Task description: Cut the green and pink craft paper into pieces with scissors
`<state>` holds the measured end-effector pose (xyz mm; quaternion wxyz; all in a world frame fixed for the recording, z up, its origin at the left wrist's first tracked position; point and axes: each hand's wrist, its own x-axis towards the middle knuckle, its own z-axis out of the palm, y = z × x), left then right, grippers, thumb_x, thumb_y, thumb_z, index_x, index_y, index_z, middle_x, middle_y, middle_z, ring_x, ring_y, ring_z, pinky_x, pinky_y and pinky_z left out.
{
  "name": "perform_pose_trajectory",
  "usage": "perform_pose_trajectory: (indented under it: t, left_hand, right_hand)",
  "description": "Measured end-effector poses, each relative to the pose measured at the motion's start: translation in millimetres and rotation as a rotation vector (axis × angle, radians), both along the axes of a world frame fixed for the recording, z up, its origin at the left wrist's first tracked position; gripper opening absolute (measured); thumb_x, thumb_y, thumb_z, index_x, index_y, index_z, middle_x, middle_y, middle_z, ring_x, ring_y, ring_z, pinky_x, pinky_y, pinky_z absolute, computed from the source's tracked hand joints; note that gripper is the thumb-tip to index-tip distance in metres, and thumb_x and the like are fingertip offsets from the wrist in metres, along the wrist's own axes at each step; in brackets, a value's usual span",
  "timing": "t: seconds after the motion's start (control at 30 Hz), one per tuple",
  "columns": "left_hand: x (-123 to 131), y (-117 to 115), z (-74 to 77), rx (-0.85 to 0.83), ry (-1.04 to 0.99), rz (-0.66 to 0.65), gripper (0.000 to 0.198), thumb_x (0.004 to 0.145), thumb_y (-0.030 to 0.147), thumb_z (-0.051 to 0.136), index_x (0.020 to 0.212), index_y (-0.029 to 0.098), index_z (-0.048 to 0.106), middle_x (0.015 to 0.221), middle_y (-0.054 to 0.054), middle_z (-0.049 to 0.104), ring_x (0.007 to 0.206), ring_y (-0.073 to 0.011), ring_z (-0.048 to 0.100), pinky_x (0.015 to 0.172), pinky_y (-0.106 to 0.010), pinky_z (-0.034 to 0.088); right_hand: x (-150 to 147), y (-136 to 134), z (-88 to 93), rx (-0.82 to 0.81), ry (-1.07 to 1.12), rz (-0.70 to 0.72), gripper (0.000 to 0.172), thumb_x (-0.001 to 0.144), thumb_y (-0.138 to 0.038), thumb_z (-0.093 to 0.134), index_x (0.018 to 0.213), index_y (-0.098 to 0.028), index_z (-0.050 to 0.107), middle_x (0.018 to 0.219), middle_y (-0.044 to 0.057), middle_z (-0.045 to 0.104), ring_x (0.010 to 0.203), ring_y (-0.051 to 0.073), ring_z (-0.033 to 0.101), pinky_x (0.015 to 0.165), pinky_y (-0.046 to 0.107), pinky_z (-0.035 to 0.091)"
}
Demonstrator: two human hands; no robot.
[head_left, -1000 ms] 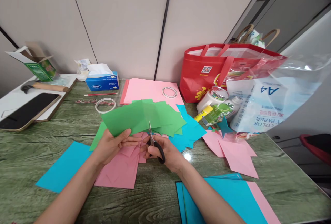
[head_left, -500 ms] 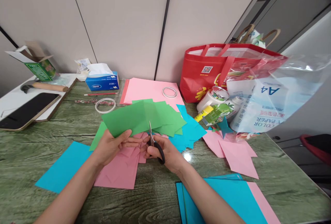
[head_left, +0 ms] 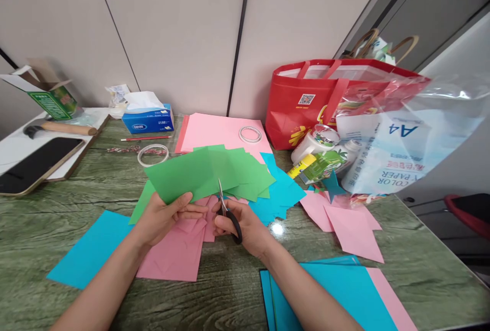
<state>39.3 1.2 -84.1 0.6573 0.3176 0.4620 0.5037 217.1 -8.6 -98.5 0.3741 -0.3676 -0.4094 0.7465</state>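
Observation:
My left hand (head_left: 165, 214) pinches the lower edge of a green paper sheet (head_left: 187, 174) and holds it tilted above the table. My right hand (head_left: 245, 224) grips black-handled scissors (head_left: 228, 212), whose blades point up into the sheet's bottom edge. More green pieces (head_left: 248, 178) fan out behind the held sheet. Pink paper (head_left: 174, 252) and blue paper (head_left: 281, 193) lie under and beside both hands on the green wood-grain table (head_left: 46, 219).
Behind lie a large pink sheet (head_left: 218, 132), two tape rolls (head_left: 153, 154) (head_left: 250, 133), a red pencil (head_left: 145, 138) and a blue tissue box (head_left: 148, 119). A red bag (head_left: 302, 101), glue items and a colour-paper pack (head_left: 398, 152) crowd the right. A phone (head_left: 34, 162) lies left.
The view has shifted slightly. Both hands and the scissors keep almost the same place at the green sheet's edge.

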Motion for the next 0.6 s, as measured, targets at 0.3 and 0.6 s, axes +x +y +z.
perform_pose_trajectory:
  t: [0.3, 0.6]
  left_hand:
    - [-1.0, -0.1, -1.3, 0.013, 0.009, -0.010, 0.032, 0.057, 0.019, 0.078, 0.082, 0.014, 0.059, 0.062, -0.002, 0.072, 0.057, -0.0225, 0.069, 0.055, -0.029, 0.059]
    - [-0.4, -0.1, -0.5, -0.003, -0.009, -0.010, 0.033, 0.055, 0.020, 0.079, 0.081, 0.013, 0.059, 0.062, -0.004, 0.072, 0.058, -0.0242, 0.069, 0.054, -0.029, 0.058]
  right_hand:
    - [-1.6, -0.5, -4.6, 0.021, -0.008, -0.026, 0.035, 0.057, -0.039, 0.076, 0.077, -0.017, 0.058, 0.056, -0.007, 0.050, 0.048, 0.007, 0.045, 0.052, 0.021, 0.042]
    - [-2.8, -0.9, -9.8, 0.035, 0.016, -0.056, 0.032, 0.058, -0.037, 0.077, 0.076, -0.017, 0.059, 0.054, -0.007, 0.048, 0.046, 0.006, 0.042, 0.050, 0.021, 0.040]
